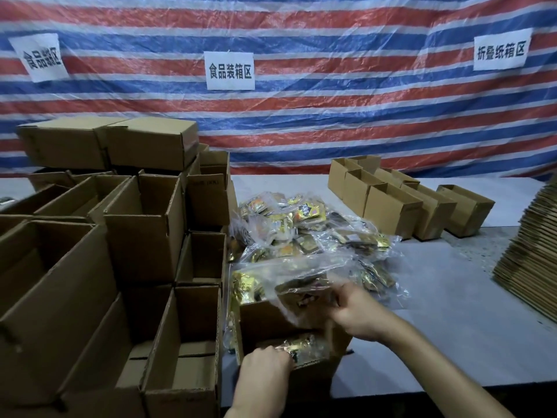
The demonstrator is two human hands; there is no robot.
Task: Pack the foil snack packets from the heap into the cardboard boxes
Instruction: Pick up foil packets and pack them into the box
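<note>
Left hand [265, 368], one packet [304, 346], right hand [358, 315], one bag [301, 283]

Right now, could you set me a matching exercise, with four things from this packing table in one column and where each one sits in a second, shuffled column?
Things
1. heap of gold foil snack packets in clear bags
2. stack of flat folded brown cardboard
3. two closed brown cardboard boxes
4. three white paper signs

Places
A. on the red, white and blue striped tarp
B. middle of the grey table
C. on top of the pile of open brown boxes at the left
D. right edge of the view

Pairs: 1-B, 2-D, 3-C, 4-A
</note>
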